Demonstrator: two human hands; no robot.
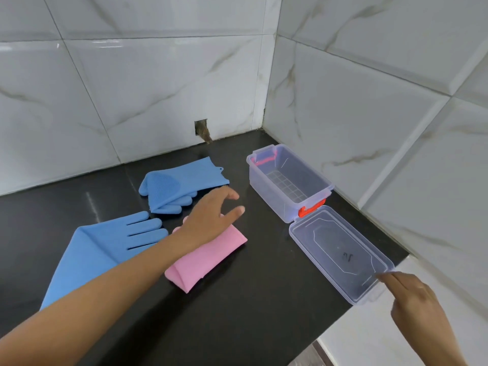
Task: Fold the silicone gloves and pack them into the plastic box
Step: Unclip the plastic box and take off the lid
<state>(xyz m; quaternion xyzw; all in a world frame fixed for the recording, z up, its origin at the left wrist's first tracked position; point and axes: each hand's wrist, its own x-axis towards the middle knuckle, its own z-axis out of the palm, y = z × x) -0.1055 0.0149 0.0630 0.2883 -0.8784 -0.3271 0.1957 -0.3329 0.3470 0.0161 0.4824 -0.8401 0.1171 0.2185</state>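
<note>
A clear plastic box [317,186] with red clasps stands empty near the wall corner, and its lid [340,254] lies flipped on the counter beside it. A folded blue glove [179,184] lies at the back. An unfolded blue glove [100,249] lies flat at the left. A folded pink glove [206,260] rests in the middle. My left hand [211,215] hovers over the pink glove's far end, fingers spread, holding nothing. My right hand [412,294] has its fingertips at the lid's near corner; I cannot tell whether it grips the lid.
The black counter [250,307] ends in an edge at the lower right, past the lid. White marbled tile walls [369,101] close off the back and right side. A small cut-out hole [201,129] sits low in the back wall.
</note>
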